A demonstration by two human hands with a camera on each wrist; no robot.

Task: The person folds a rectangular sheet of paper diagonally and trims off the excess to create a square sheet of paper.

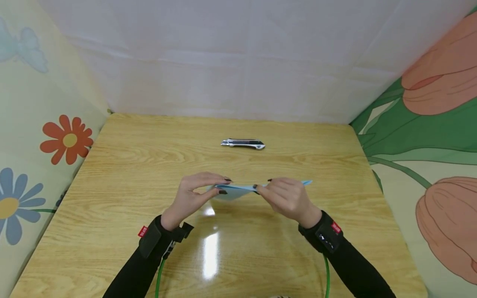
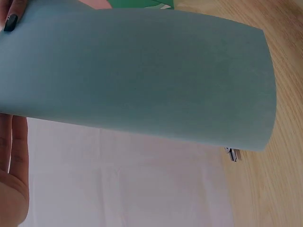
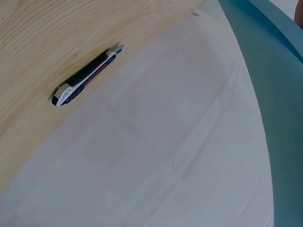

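A sheet of light blue paper (image 1: 234,192) is held up over the table between both hands. It looks bent or folded over, with two layers showing near the left hand. My left hand (image 1: 191,194) pinches the sheet's left part between thumb and fingers. On the other side, my right hand (image 1: 288,198) grips the paper with curled fingers, and a blue corner sticks out past it. The left wrist view is mostly filled by the curved paper (image 2: 156,75). Along the right edge of the right wrist view runs more of the paper (image 3: 265,94).
Beyond the hands, a utility knife (image 1: 243,143) lies on the wooden table (image 1: 156,145). A white cloth (image 1: 223,74) hangs at the back. Flower-patterned sheets flank both sides, and green cables (image 1: 159,277) trail from the wrist straps.
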